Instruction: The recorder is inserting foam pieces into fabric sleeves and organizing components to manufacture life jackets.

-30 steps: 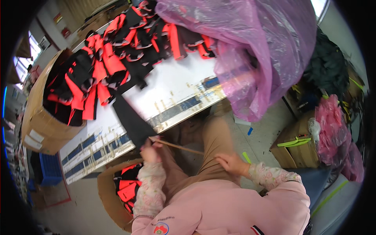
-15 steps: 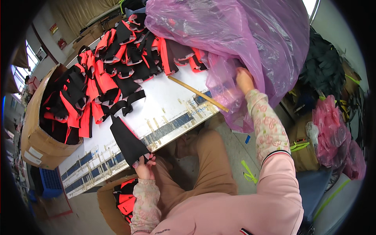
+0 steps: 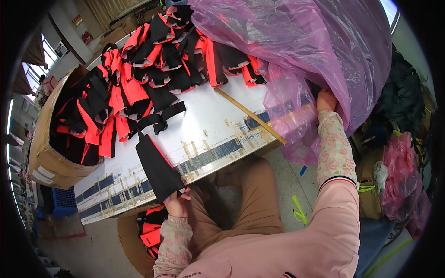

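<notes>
My left hand (image 3: 177,205), at the table's near edge, pinches the lower end of a black fabric piece (image 3: 158,167) with a red-orange edge. The piece slants up across the table edge, and a black strap (image 3: 162,118) lies at its upper end. Off to the right, my right hand (image 3: 327,100) is closed on the film of a large purple plastic bag (image 3: 296,37); its fingertips are partly hidden by the plastic. A heap of black and red-orange fabric pieces (image 3: 134,85) covers the far left of the table.
A thin wooden stick (image 3: 250,113) lies on the white table (image 3: 208,118). Left stands a cardboard box (image 3: 51,153) holding fabric pieces; another box (image 3: 132,241) with similar pieces sits below the table. Pink plastic bags (image 3: 398,176) are piled at right, and a green strip (image 3: 299,211) lies on the floor.
The view has shifted slightly, so most things sit further right in the picture. Both hands keep their holds, and the black piece hangs at nearly the same spot by the table edge.
</notes>
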`<state>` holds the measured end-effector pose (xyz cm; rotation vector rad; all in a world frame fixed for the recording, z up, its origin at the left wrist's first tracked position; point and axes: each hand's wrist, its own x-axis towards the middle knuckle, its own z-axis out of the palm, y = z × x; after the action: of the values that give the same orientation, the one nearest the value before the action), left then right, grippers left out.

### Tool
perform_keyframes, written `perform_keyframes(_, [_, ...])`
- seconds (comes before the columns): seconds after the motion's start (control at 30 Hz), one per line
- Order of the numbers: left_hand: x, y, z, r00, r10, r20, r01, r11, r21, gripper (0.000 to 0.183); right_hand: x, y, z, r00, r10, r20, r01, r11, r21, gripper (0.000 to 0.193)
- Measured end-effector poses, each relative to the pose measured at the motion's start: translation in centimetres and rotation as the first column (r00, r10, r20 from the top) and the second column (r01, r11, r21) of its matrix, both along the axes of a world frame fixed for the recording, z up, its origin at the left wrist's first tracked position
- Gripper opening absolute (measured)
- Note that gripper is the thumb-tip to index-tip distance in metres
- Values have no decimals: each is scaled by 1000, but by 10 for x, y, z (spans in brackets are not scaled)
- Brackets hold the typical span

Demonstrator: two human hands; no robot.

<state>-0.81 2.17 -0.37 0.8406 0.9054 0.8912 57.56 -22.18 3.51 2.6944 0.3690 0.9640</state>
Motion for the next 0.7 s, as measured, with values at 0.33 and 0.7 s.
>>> perform_keyframes(0.33, [-1,-4,7,1000,-5,22,5,1000,-6,22,-146,16,66,832,543,114,-554,824,122,28])
perform_keyframes(0.7, [6,1,31,987,-162,-15,160,982,-99,28,-346,7,160,428,869,249,-624,85,777,28])
